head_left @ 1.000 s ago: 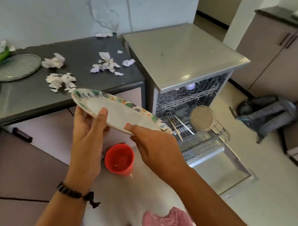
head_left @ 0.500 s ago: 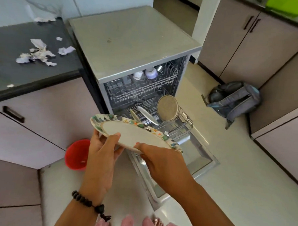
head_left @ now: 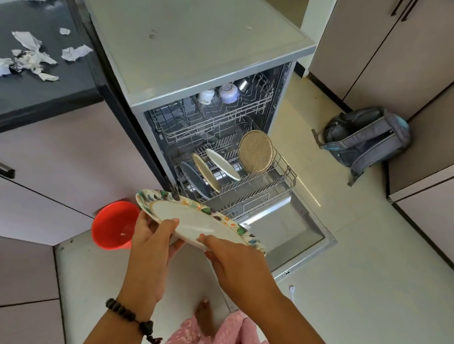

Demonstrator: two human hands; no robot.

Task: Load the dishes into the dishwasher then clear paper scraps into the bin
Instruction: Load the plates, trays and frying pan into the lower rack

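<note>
At the far left, on the dark countertop, lie the paper scraps, torn and crumpled, in a loose group near the counter's back part. Lower down, on the light floor, stands a red bin, just beside the cabinet front and partly hidden behind the left hand. The left hand holds the near-left rim of a plate with coloured border; the thumb lies on the top face and the other fingers are under the plate. A dark bead bracelet sits on this wrist. The right hand grips the near-right rim of the same plate, fingers curled around the edge. So both hands are close together and clamped on the plate, which is held tilted in the air, in front of the open dishwasher and above its lowered door. The lower rack is pulled out and carries four plates standing on edge. In the upper rack there are cups turned upside down. Further to the right, a grey backpack lies on the floor against the cabinets.
</note>
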